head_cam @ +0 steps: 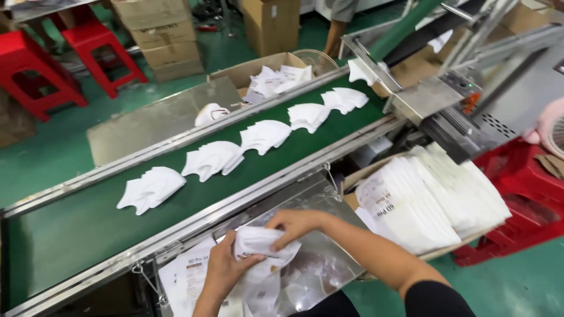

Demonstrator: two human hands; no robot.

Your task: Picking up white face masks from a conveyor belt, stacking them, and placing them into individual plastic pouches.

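Head view: left hand (220, 270) and right hand (296, 226) both grip a mask stack (258, 242) over a steel shelf (329, 258). Green belt (76, 223) carries mask stacks (212, 158); floor (517, 287) is green.

Both hands close round a white stack of masks (258, 242), and the left hand (223, 271) hides its lower edge; the count is impossible to tell. Under the grip, the clear bag (305, 276) is glare and blur, its contents unreadable. Both forearms run off the bottom edge. Left of the grip, the sheets (182, 276) are cut off below. Far right of the grip, a pink glove (546, 126) slips out of frame. Up beyond the belt (76, 226), a person (338, 23) shows only an arm, the rest cropped away.
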